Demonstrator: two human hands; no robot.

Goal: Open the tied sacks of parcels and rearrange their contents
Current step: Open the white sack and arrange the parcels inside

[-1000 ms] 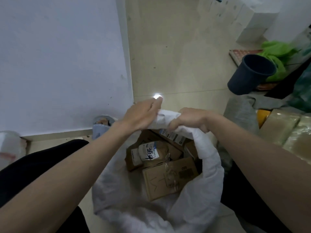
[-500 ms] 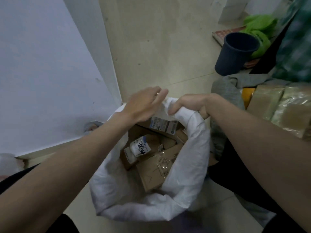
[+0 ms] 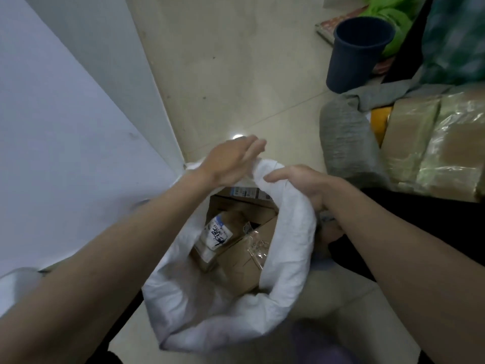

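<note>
White woven sack (image 3: 288, 248), soft and floppy, sits open on the floor (image 3: 236, 74) between the knees, its rolled rim the best hold: the right hand (image 3: 301, 185) grips it, the left hand (image 3: 233, 161) rests flat-fingered there, over probably light cardboard parcels (image 3: 244, 258).

Informal parcel-sorting corner on the floor of a plain indoor room.

I am working directly on a pale tiled floor (image 3: 236, 61) beside a white wall (image 3: 65, 114). An open white sack (image 3: 288, 245) of labelled cardboard parcels (image 3: 236, 269) stands before me; film-wrapped cartons (image 3: 433, 148) are stacked near the right edge, with a dark bin (image 3: 357, 53), grey sacking (image 3: 346, 135) and green cloth (image 3: 391, 19) beyond.
</note>
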